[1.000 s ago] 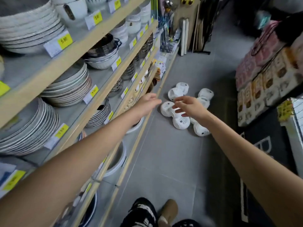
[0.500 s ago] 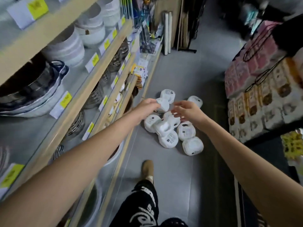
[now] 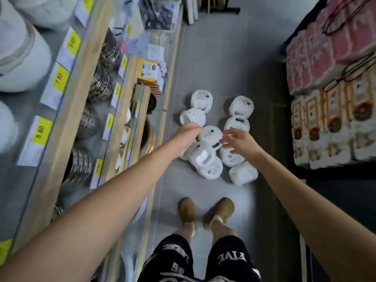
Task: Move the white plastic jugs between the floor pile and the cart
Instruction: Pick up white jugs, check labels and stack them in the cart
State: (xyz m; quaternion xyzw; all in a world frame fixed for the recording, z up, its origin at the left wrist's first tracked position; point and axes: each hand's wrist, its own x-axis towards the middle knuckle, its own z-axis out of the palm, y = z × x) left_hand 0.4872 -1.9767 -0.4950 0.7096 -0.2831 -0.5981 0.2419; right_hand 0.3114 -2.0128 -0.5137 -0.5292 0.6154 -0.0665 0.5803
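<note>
White plastic jugs [image 3: 201, 157]: smooth moulded plastic, satin sheen, small paper labels stuck on. Grey tiled floor [image 3: 213, 58]: matt, smooth. Pale wooden shelf edges [image 3: 81, 82]: matt, light grain. Stacked metal bowls [image 3: 101, 84]: polished, bright glints. Yellow-and-white price tags [image 3: 59, 79]: paper. Pink and orange packs [image 3: 317, 58]: glossy plastic film. Black shorts [image 3: 173, 259]: cloth, white print. Tan shoes [image 3: 187, 210]: suede-like nap.

Grey tiled floor [image 3: 213, 58] runs between wooden shelving [image 3: 77, 110] of bowls and stacked pink packages [image 3: 325, 47].
</note>
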